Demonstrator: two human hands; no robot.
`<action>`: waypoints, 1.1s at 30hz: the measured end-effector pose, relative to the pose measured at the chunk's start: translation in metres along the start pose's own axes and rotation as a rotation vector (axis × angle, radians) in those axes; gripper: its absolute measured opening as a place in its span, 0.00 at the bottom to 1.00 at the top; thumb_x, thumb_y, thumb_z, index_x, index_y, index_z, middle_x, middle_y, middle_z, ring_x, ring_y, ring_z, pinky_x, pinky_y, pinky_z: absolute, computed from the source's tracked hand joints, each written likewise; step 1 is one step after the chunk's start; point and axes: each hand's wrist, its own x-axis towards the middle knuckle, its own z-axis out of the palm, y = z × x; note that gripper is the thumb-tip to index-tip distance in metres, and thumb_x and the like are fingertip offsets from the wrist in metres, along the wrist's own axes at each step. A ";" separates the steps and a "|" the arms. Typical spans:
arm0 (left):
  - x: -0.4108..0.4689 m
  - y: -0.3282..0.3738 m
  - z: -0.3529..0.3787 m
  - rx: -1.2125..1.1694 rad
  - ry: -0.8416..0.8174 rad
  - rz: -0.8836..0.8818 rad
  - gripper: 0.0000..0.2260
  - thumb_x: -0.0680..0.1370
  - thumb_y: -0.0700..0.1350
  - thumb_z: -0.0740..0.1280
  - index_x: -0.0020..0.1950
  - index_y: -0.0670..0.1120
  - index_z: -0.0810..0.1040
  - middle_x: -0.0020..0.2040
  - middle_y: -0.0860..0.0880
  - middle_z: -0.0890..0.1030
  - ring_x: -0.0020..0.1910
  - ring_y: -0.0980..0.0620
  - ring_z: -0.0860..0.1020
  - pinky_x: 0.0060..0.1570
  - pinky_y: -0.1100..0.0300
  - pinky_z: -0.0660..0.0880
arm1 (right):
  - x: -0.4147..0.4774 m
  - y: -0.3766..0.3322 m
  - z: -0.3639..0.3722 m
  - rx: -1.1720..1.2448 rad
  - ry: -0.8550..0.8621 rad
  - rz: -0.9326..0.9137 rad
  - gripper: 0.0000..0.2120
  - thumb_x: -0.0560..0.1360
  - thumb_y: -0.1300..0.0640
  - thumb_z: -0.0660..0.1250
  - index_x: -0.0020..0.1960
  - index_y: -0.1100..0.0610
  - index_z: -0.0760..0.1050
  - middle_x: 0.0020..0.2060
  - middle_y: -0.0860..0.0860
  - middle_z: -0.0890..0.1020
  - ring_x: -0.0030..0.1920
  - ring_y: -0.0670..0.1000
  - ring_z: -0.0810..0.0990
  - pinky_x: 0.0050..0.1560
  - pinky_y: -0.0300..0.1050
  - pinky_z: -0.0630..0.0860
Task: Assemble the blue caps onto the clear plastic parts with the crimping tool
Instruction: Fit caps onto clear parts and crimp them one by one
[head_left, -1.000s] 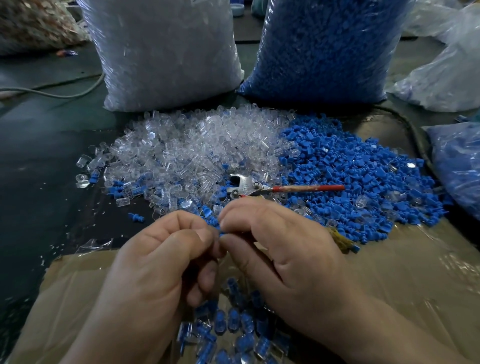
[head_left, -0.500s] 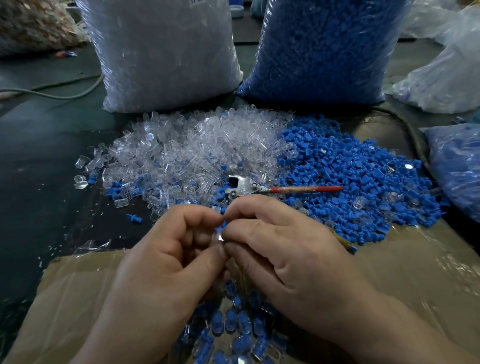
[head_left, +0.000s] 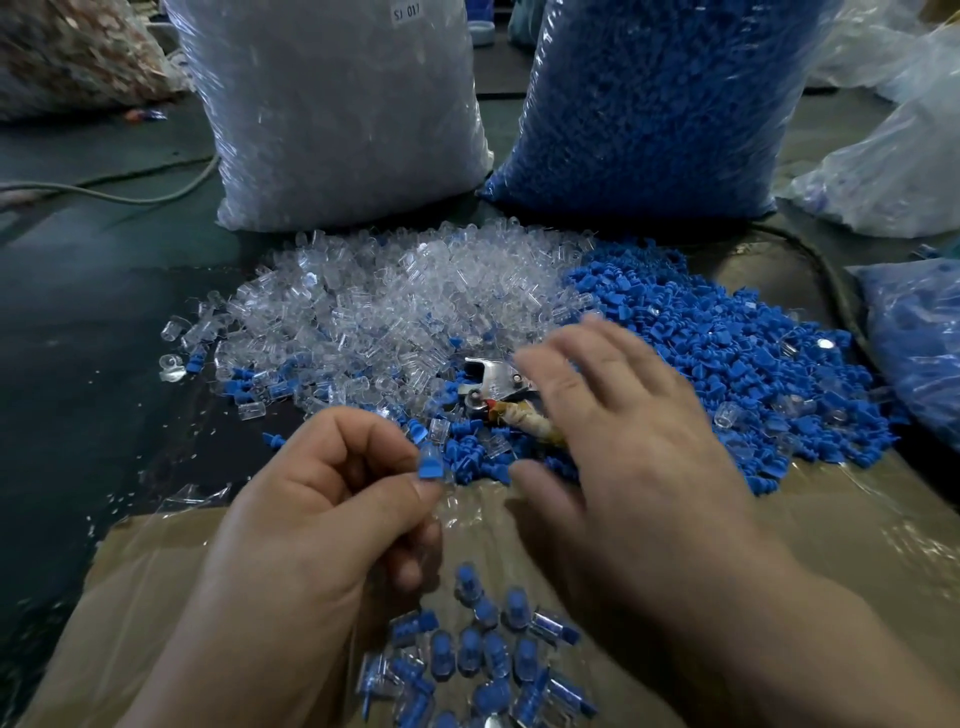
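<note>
My left hand pinches a capped piece, blue cap up, between thumb and forefinger. My right hand is blurred, with spread fingers held over the crimping tool, whose metal head and wrapped handle show beside my palm. It holds nothing. A heap of clear plastic parts lies beyond my hands. A heap of blue caps lies to its right. Several assembled pieces lie on the brown sheet below my hands.
A sack of clear parts and a sack of blue caps stand behind the heaps. More plastic bags sit at the right edge. A grey cable runs across the dark table at left.
My hands were joined on one piece. Now they have parted: the left keeps the capped piece, and the right has swung up and right over the crimping tool.
</note>
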 end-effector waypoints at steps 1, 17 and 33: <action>0.000 0.000 0.000 -0.033 0.008 -0.007 0.10 0.61 0.40 0.77 0.38 0.49 0.80 0.27 0.43 0.77 0.23 0.47 0.75 0.20 0.61 0.71 | 0.002 0.007 0.001 -0.044 -0.077 0.079 0.37 0.74 0.32 0.54 0.75 0.42 0.41 0.78 0.49 0.53 0.78 0.53 0.46 0.73 0.51 0.41; 0.005 0.007 -0.002 -0.111 0.084 -0.105 0.07 0.61 0.44 0.72 0.38 0.50 0.83 0.32 0.41 0.79 0.24 0.50 0.73 0.18 0.63 0.68 | 0.011 0.021 -0.007 -0.021 -0.013 0.097 0.22 0.75 0.35 0.50 0.65 0.44 0.62 0.47 0.43 0.74 0.49 0.48 0.69 0.53 0.48 0.68; 0.011 -0.006 -0.013 0.081 0.130 0.162 0.07 0.68 0.43 0.73 0.44 0.53 0.82 0.30 0.50 0.78 0.25 0.57 0.75 0.20 0.66 0.69 | -0.009 0.011 -0.020 0.106 -0.050 -0.112 0.29 0.67 0.38 0.57 0.66 0.47 0.70 0.51 0.42 0.78 0.52 0.47 0.74 0.53 0.41 0.70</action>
